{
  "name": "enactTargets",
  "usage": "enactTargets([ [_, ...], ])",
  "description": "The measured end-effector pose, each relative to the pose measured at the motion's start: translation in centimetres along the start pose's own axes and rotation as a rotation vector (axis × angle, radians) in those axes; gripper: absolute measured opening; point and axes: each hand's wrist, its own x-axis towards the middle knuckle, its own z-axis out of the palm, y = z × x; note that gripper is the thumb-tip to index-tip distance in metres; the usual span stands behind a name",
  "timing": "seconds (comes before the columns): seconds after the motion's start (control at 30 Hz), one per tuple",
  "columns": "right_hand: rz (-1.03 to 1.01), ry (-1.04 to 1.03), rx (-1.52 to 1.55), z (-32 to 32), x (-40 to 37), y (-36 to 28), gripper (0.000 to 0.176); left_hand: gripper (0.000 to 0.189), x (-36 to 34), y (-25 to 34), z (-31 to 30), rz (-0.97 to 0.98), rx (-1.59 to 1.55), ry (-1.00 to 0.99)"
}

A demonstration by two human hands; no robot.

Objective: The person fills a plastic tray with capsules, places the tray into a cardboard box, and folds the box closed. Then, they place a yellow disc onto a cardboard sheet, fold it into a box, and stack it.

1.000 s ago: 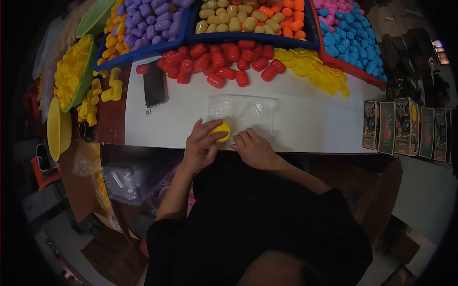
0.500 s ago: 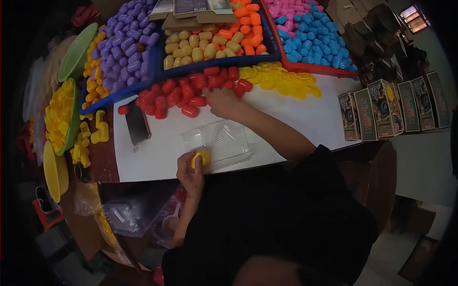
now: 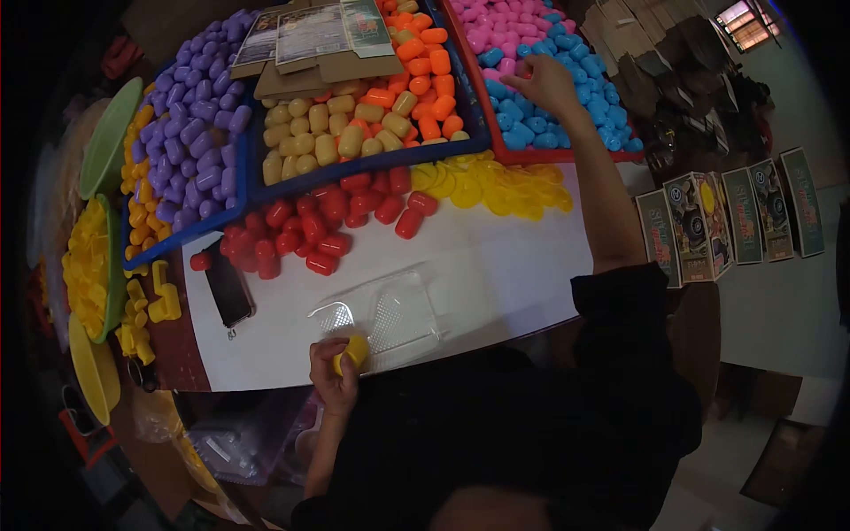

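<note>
My left hand is wrapped around a rounded yellow plastic piece at the table's front edge. Beside it, a clear plastic blister tray lies on the white tabletop, with no coloured pieces in it. My right hand is over the red tray, where pink capsules meet blue capsules. Its thumb and fingers come together in a pinch near a pink capsule; whether they hold one is too small to make out.
Red capsules and flat yellow discs lie loose on the table. A blue tray holds tan and orange capsules, with flattened cardboard boxes on top. Purple capsules fill the left side. A phone lies left; printed boxes stand right.
My right hand has left the red capsules and moved up and right to the pink and blue ones. My left hand keeps the yellow piece. The whole view has shifted.
</note>
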Motion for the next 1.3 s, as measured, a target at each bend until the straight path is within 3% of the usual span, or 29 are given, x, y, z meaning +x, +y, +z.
enactTargets([
  [0.03,-0.010,0.004,0.002,0.6,1.8,0.4,0.034,0.010,0.0,0.0,0.0,0.003,0.001,0.011],
  [0.1,-0.097,-0.369,-0.062,1.8,5.1,0.7,0.048,0.010,-0.1,0.2,0.1,-0.024,0.009,0.030],
  [0.13,-0.109,-0.364,-0.058,2.7,6.6,1.1,0.048,0.010,-0.3,0.4,0.1,-0.021,0.014,0.042],
  [0.2,-0.264,-0.713,-0.076,4.8,8.9,1.9,0.071,0.010,-0.2,0.6,0.1,-0.037,0.058,0.035],
  [0.23,-0.272,-0.701,-0.078,5.7,9.5,2.0,0.071,0.010,-0.2,0.6,0.2,-0.027,0.061,0.045],
  [0.3,-0.122,-1.025,-0.077,6.4,10.6,1.2,0.077,0.010,-0.3,0.6,0.3,-0.038,0.057,0.053],
  [0.43,-0.094,-1.064,-0.065,4.7,10.0,0.8,0.066,0.010,-0.4,0.6,0.6,-0.040,0.049,0.086],
  [0.53,-0.046,-1.084,-0.338,4.1,8.8,1.4,0.056,0.011,-0.4,0.3,0.6,-0.044,0.049,0.087],
  [0.63,-0.100,-0.947,-0.234,3.8,7.3,2.0,0.056,0.011,-0.3,0.2,0.7,-0.045,0.033,0.100],
  [0.7,-0.128,-0.724,-0.230,4.7,6.5,2.5,0.055,0.011,-0.2,0.2,0.5,-0.015,0.050,0.079],
  [0.77,-0.162,-0.323,-0.036,4.6,5.6,4.1,0.049,0.009,-0.1,0.0,0.6,-0.020,0.053,0.110],
  [0.83,-0.129,-0.133,0.302,0.5,3.4,0.8,0.044,0.010,-0.3,-0.1,0.7,0.002,0.079,0.113],
  [0.9,-0.355,-0.074,0.578,-3.0,-1.5,-5.5,0.036,0.010,-0.3,-0.2,1.0,-0.005,0.093,0.148],
  [0.97,-0.587,-0.359,0.566,-4.9,-8.7,-13.7,0.033,0.011,-0.2,-0.4,1.2,-0.002,0.108,0.175],
  [1.0,-0.594,-0.585,0.589,-4.6,-12.5,-16.8,0.034,0.012,-0.1,-0.5,1.4,0.010,0.124,0.183],
  [1.03,-0.775,-0.712,0.476,-4.0,-15.5,-19.1,0.031,0.012,0.0,-0.5,1.5,0.024,0.137,0.188],
  [1.1,-0.954,-0.669,0.288,-1.0,-19.5,-22.7,0.029,0.013,0.4,-0.1,1.6,0.038,0.177,0.190],
  [1.23,-1.018,-0.636,0.275,3.3,-22.2,-23.4,0.035,0.015,0.4,0.5,1.4,0.103,0.330,0.210],
  [1.3,-0.943,-0.735,0.524,2.8,-22.4,-21.9,0.038,0.016,0.3,0.7,1.5,0.111,0.356,0.224],
])
